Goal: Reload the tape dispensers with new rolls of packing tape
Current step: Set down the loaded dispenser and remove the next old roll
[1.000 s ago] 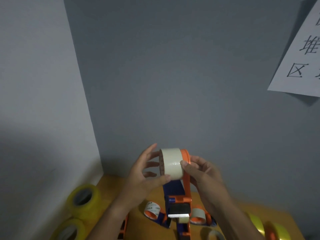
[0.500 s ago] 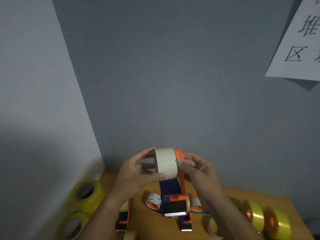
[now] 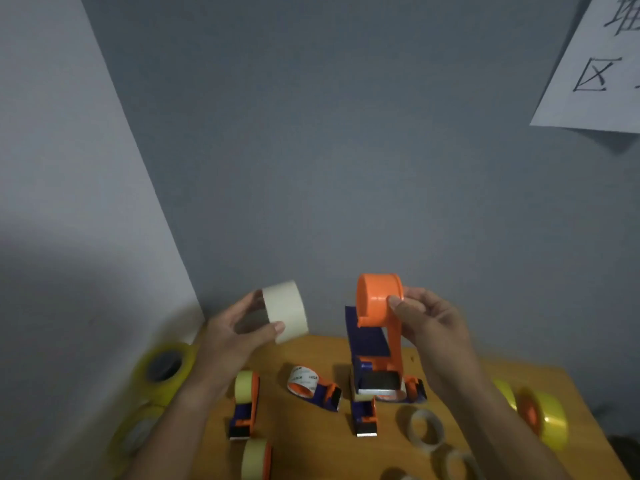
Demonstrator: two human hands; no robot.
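The left hand [image 3: 239, 336] gripped a pale tape roll [image 3: 284, 311], thumb on its outer face and fingers behind, held in the air off to the left of the raised dispenser [image 3: 377, 327] and clear of it. The right hand [image 3: 420, 315] pinched that dispenser's bare orange hub, thumb in front, fingers behind; its blue body and cutter hung below, over the wooden counter [image 3: 311, 424].

On the counter, left of the raised dispenser's base, lay a loaded dispenser [image 3: 245, 400]; nearer the camera a second cream-and-orange one [image 3: 257, 459] was partly cut off by the frame. An unloaded dispenser w/ a printed core [image 3: 313, 386] lay just left of the base, another small one [image 3: 364, 417] just below it. Blurry rings [image 3: 425, 432] to the lower right, prob. used cores. Yellow rolls [image 3: 165, 370] sat far left by the wall, more yellow rolls [image 3: 543, 422] far right.
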